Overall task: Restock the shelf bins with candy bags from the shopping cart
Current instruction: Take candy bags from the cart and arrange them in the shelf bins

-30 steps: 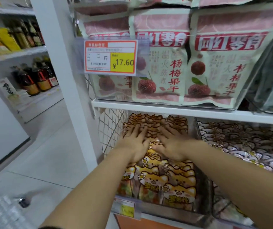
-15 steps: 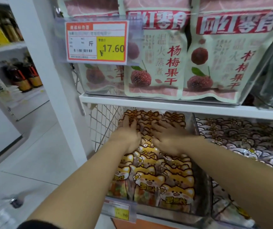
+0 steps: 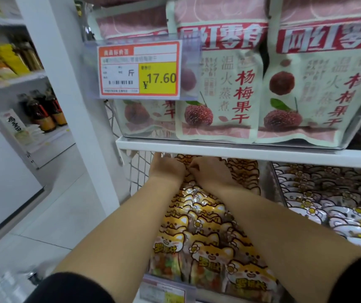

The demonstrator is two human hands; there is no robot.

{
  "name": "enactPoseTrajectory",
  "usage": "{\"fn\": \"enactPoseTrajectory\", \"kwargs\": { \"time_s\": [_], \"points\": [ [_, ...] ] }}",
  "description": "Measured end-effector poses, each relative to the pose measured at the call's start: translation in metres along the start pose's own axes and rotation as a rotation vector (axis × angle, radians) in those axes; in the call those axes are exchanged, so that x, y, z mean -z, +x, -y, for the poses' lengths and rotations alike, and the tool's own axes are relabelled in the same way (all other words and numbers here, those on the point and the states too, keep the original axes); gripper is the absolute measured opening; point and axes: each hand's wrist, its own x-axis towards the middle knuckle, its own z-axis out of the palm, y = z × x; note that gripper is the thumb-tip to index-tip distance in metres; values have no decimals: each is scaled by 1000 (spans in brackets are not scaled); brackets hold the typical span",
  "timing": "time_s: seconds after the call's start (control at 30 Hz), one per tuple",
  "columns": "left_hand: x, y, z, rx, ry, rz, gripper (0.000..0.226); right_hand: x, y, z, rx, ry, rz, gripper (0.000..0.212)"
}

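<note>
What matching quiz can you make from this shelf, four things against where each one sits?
Things:
1. price tag
2. bayberry pouches
3. orange cat candy bags
4. dark bottles

Places:
A. on the far shelving at left
B. in the lower bin, under the white shelf
C. hanging in front of the upper bin
D. standing inside the upper bin

Pairs: 1-C, 2-D, 3-B, 4-A.

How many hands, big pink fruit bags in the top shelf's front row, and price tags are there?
Bare hands: 2, left hand and right hand
Big pink-and-green plastic fruit bags, front row: 3
Paper price tags: 2
Total: 7
</note>
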Motion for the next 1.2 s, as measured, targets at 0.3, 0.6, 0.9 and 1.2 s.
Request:
{"fn": "enactPoseTrajectory", "kwargs": {
  "time_s": [0.3, 0.6, 0.9, 1.2],
  "points": [
    [-2, -13, -3, 10, -75, -31, 28, 4, 1, 0, 35, 20, 24, 22],
    [-15, -26, -10, 66, -92, -125, 43, 8, -12, 2, -15, -125, -2, 38],
    [-23, -22, -22, -91, -328, -260, 50, 44, -57, 2, -36, -291, 211, 47],
    [-28, -14, -21, -48, -342, 180, 61, 44, -87, -19, -90, -308, 540, 66]
  ]
}}
